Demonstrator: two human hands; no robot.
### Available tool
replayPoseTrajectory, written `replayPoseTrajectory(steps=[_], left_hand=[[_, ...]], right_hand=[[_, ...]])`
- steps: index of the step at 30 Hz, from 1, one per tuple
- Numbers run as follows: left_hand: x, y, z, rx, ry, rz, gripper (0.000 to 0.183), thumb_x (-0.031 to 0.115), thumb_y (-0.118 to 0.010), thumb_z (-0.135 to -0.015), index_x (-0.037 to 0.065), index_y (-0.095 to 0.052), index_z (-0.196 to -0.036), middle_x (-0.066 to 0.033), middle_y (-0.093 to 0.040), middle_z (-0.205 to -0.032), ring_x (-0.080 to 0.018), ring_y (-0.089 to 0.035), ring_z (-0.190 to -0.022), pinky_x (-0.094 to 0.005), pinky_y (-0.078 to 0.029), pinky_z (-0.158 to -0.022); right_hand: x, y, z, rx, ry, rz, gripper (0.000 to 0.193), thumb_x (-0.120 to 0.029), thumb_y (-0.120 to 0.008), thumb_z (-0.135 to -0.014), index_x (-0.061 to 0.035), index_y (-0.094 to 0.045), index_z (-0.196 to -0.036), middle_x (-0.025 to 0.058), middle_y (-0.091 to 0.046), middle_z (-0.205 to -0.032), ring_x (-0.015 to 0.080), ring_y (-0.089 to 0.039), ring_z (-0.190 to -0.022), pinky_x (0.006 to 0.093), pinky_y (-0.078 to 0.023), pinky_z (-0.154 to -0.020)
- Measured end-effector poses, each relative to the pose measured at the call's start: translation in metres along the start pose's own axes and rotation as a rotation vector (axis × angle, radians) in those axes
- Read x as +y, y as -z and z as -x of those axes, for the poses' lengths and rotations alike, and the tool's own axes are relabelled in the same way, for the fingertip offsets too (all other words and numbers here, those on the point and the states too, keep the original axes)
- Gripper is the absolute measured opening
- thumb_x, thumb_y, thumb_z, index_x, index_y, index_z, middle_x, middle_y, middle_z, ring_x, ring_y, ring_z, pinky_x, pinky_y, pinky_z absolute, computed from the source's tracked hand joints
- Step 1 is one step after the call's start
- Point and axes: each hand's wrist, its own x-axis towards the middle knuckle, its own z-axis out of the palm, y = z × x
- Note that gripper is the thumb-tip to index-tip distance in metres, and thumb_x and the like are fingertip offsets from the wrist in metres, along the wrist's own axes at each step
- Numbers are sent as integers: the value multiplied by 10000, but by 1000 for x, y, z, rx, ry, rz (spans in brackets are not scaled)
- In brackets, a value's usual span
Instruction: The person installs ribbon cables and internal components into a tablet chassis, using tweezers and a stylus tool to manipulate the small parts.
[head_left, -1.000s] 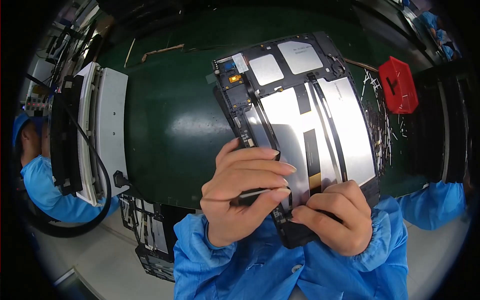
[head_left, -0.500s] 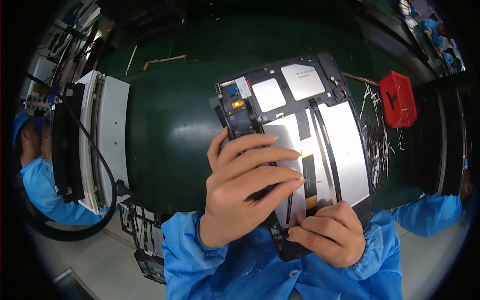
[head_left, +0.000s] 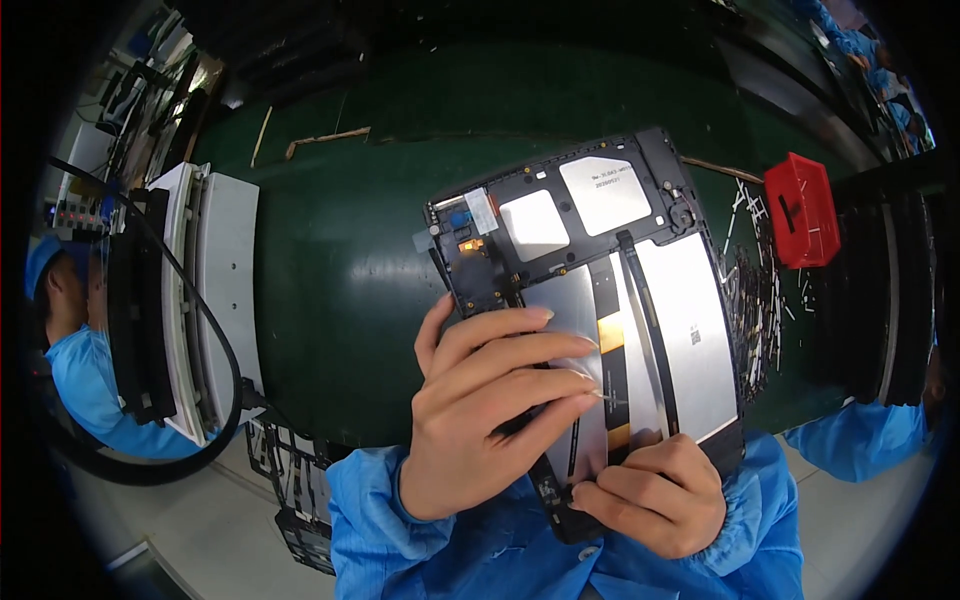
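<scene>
Tilted in front of my blue sleeves is an opened tablet [head_left: 690,330], with a black frame, silver metal plates and dark flat cables. My left hand [head_left: 480,420] reaches over its left edge, thumb and fingertips pinched together on a small thin strip [head_left: 612,399] above the middle of the plates. At the lower end, my right hand [head_left: 655,495] curls over the tablet, its thumb beside a small black connector part. The undersides of the right fingers are hidden. A clear film tab [head_left: 482,212] sits near the tablet's upper left corner.
A red bin [head_left: 803,212] stands at the right on the green table [head_left: 330,330], beside scattered thin strips [head_left: 765,300]. White panels [head_left: 228,290] and a black cable [head_left: 215,330] are at the left. Black frames [head_left: 295,490] lie lower left. Co-workers in blue sit at both sides.
The tablet and both hands have shifted slightly down in the picture, with much of the surroundings. My left fingertips still pinch the thin strip.
</scene>
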Motion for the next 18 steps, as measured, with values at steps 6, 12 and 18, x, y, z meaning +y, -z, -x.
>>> replayPoseTrajectory(steps=[6,12,18], left_hand=[[1,2,-1,-3,13,7,103,129,-776,-660,152,-734,-752,1,-698,-929,-185,-558,-1045,-402,-256,-1032],[3,2,1,-2,55,14,275,176,-797,-651,99,-704,-898,-43,-675,-984,-222,-549,-1073,-426,-255,-1043],[-25,-1,22,120,-195,154,745,758,-381,-772,153,-673,-1094,-122,-509,-1250,-324,-381,-1220,-490,-153,-1054]], right_hand=[[-1,1,-1,6,8,8,290,-140,-716,-603,-139,-719,-893,-13,-604,-835,151,-527,-755,245,-461,-604],[-5,2,-3,-11,-52,-11,227,-114,-692,-667,-118,-702,-894,25,-658,-1022,147,-523,-757,249,-448,-616],[-7,5,-3,-3,9,48,174,-104,-683,-693,-71,-677,-863,61,-661,-1087,161,-532,-731,253,-454,-621]])
